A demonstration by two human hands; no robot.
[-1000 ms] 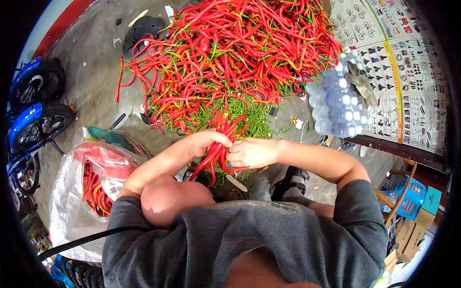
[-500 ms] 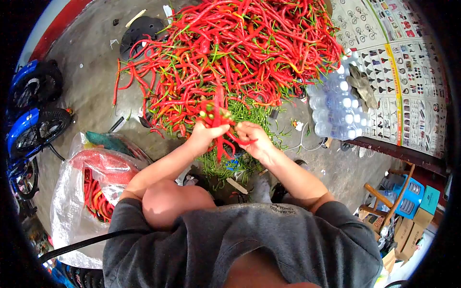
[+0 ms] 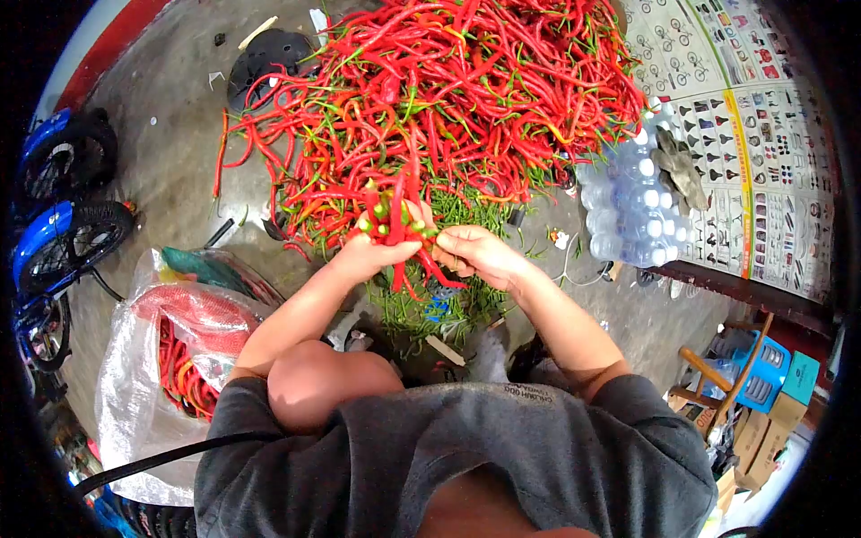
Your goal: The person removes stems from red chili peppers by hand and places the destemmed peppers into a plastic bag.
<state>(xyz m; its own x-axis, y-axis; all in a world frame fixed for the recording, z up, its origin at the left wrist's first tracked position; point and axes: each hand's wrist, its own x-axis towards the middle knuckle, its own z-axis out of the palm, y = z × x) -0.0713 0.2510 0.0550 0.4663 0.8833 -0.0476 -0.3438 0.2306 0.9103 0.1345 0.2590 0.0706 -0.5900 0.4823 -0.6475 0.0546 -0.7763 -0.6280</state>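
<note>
My left hand (image 3: 384, 247) is wrapped round a bunch of red chilies (image 3: 397, 220), their green stem ends facing up. Just right of the bunch, my right hand (image 3: 475, 255) is closed, thumb against fingers, near the stem ends; what it pinches is too small to name. Beyond both hands lies a large heap of red chilies (image 3: 466, 90) with some green stems. Many thin green stems (image 3: 475, 215) are scattered on the floor beyond and below my hands.
At the left, a clear plastic bag (image 3: 134, 386) holds red chilies, near blue-framed wheels (image 3: 67, 233). Packed water bottles (image 3: 628, 206) with a glove (image 3: 680, 170) on top stand at the right, beside a printed poster board (image 3: 771, 152). A blue crate (image 3: 762, 372) is lower right.
My hands were together at the bunch; the right has since moved slightly apart to the right. The left hand has turned the bunch so its stem ends show.
</note>
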